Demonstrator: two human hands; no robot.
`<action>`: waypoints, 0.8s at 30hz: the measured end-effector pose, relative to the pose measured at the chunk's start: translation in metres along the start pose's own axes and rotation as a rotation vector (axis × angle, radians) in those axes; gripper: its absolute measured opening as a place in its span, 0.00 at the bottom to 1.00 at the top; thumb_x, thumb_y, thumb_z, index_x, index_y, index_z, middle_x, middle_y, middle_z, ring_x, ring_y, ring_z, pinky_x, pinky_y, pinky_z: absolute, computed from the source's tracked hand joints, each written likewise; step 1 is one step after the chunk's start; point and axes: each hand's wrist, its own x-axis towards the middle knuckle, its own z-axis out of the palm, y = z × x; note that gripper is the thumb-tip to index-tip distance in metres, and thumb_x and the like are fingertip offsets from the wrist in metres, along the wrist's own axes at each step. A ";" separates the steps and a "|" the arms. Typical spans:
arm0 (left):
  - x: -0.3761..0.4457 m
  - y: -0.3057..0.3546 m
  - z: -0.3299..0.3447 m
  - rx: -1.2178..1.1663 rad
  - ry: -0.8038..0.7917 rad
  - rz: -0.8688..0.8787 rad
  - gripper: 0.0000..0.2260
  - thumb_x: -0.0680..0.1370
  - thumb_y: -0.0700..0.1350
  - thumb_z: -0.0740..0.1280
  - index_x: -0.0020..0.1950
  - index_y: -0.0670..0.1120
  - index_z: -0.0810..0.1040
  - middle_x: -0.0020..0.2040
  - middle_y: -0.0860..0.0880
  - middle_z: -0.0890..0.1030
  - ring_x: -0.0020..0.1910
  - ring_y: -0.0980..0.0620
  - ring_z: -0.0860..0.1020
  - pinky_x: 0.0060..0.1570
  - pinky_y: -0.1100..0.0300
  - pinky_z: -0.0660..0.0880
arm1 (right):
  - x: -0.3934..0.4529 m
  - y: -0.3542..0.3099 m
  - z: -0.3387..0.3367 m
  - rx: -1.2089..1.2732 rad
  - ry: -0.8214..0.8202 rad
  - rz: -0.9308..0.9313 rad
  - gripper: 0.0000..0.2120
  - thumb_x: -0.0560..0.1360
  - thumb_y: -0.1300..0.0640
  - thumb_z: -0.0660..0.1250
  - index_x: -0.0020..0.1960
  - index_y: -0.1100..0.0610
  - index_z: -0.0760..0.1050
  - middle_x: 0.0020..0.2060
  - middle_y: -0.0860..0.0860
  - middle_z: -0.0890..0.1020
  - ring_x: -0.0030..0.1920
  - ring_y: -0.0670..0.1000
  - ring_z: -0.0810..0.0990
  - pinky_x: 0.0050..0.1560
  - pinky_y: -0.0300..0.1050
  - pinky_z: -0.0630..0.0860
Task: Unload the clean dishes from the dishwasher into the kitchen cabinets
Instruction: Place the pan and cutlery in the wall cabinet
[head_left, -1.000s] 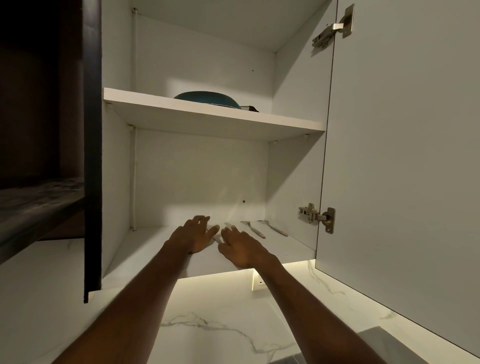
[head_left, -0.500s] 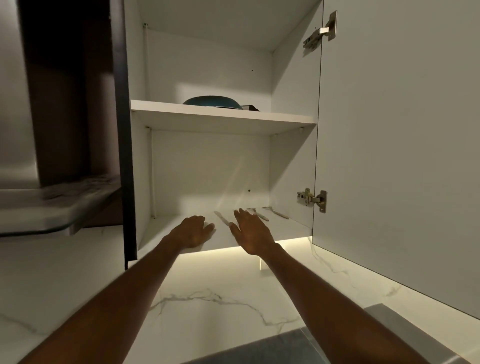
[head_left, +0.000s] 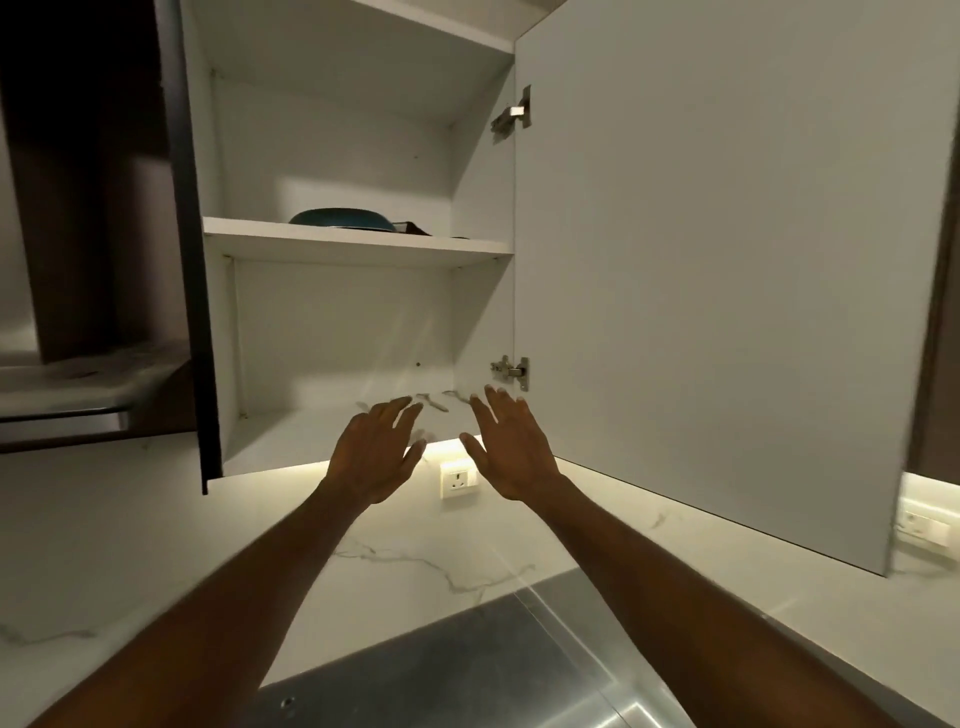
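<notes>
I have both hands raised in front of the open cabinet (head_left: 332, 332). My left hand (head_left: 375, 457) is spread, fingers straight and apart, holding nothing; its fingertips reach up over the front edge of the cabinet's bottom shelf (head_left: 280, 441). My right hand (head_left: 511, 449) is just beside it, also flat and spread, empty, with its fingertips close below the cabinet's lower hinge (head_left: 511, 370). The two hands are apart, not touching.

On the bottom shelf, just past my fingertips, lie a few pieces of cutlery (head_left: 434, 402), pale and blurred; I cannot tell which pieces they are or how many. On the cabinet's upper shelf (head_left: 353, 243) sits a blue dish (head_left: 342, 219), seen from below, with a small dark item (head_left: 413, 227) just beside it toward the hinge side; I cannot tell what that is.

The cabinet door (head_left: 727, 260) stands swung wide on the hinge side. Below the cabinet, a lit strip glows over a wall socket (head_left: 458, 479) on the marble backsplash. Lower still lies the marble surface (head_left: 130, 561) with a steel sink (head_left: 467, 670) set in it.
</notes>
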 end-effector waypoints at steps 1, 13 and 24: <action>-0.001 0.016 -0.012 -0.002 0.030 0.042 0.27 0.83 0.58 0.52 0.77 0.45 0.71 0.74 0.45 0.75 0.69 0.43 0.76 0.61 0.47 0.76 | -0.015 0.005 -0.014 -0.003 0.030 0.017 0.41 0.79 0.35 0.34 0.84 0.57 0.56 0.83 0.59 0.55 0.84 0.59 0.52 0.82 0.56 0.46; 0.053 0.255 -0.121 -0.064 0.226 0.460 0.32 0.83 0.53 0.62 0.83 0.42 0.57 0.84 0.42 0.56 0.82 0.42 0.59 0.79 0.46 0.61 | -0.167 0.075 -0.189 -0.245 0.459 0.285 0.26 0.83 0.45 0.63 0.78 0.53 0.67 0.79 0.57 0.66 0.81 0.60 0.62 0.81 0.58 0.59; 0.114 0.404 -0.186 0.238 0.344 0.736 0.30 0.86 0.59 0.53 0.84 0.45 0.54 0.84 0.41 0.46 0.83 0.37 0.41 0.80 0.39 0.49 | -0.232 0.161 -0.244 0.213 0.442 0.785 0.33 0.81 0.47 0.69 0.81 0.54 0.60 0.77 0.53 0.70 0.74 0.56 0.73 0.70 0.47 0.72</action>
